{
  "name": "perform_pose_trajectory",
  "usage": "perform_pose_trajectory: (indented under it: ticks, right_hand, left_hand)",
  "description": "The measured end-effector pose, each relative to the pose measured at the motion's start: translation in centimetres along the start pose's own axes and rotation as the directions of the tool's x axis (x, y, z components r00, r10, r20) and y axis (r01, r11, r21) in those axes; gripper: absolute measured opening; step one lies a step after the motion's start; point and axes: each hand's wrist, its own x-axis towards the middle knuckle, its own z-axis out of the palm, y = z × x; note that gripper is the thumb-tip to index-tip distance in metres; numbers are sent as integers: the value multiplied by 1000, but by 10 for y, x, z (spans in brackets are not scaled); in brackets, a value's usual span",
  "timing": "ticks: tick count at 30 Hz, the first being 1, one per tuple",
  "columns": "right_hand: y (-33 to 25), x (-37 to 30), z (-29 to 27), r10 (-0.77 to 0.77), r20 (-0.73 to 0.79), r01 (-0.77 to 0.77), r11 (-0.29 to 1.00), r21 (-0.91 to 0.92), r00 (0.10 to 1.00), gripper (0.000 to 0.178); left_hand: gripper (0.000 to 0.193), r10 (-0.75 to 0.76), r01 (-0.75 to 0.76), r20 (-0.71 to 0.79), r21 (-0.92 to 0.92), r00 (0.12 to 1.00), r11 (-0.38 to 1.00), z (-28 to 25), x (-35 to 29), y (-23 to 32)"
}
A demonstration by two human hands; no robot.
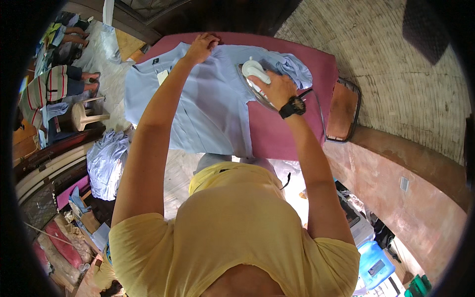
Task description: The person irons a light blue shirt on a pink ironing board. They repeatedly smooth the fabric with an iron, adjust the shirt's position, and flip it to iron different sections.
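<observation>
A light blue shirt (203, 116) lies spread over an ironing board with a dark red cover (277, 131). My right hand (279, 90), with a black watch on its wrist, is closed round the handle of a white iron (257, 74). The iron rests on the shirt near its bunched sleeve (295, 69). Its dark cord (321, 111) runs down the board's right side. At the shirt's far edge lies my left hand (202, 48), fingers extended over the cloth. A white tag (162, 76) shows near the collar.
The board's metal-framed end (346, 111) juts out at right, near a low wall (410, 183). A pile of light blue clothes (106, 163) sits at left. Beyond it are a beige plastic stool (84, 116) and other people (59, 81). A blue container (374, 265) stands lower right.
</observation>
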Motion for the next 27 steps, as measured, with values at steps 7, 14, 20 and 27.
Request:
perform_pose_trajectory:
  ticks: [7,14,20,27]
  right_hand:
    - [-8,41,22,174,-97,-167,983,72,980,71]
    - [-26,66,21,83,-93,-73,991,112,992,71]
    - [-41,87,30,-2,-4,2,998,66,1000,75]
    - [-67,121,47,-15,-22,16,998,56,1000,76]
  left_hand:
    - [54,-108,57,259,195,960,979,-35,-2,32]
    - [53,-247,241,320,57,915,969,-51,4,21]
    - [31,-229,242,90,-182,969,953,-26,-1,-5]
    - [18,-147,202,205,-279,968,939,-24,-3,-24]
